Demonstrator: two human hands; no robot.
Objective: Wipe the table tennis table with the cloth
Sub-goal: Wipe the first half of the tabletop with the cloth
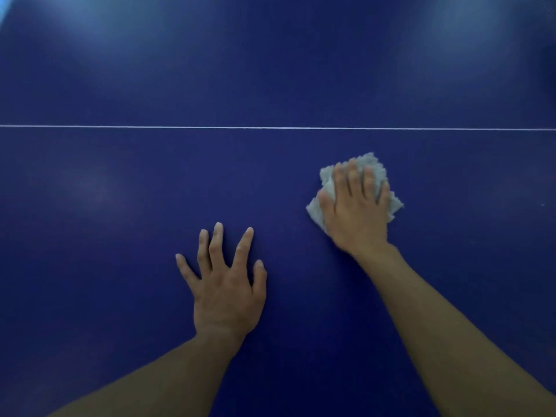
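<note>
Right hand [355, 207] flat, fingers extended, pressing the crumpled grey cloth [369, 161] onto the blue surface [120, 182] short of the white line [270, 127], left hand [226, 285] splayed and empty; with no closed grip, the cloth may slip or bunch mid-stroke, leaving patches unwiped.

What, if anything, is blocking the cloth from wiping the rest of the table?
The right hand presses flat on the cloth, nothing between. Only the left hand, spread on the table to the cloth's left and nearer the person, would block a sweep that way.
</note>
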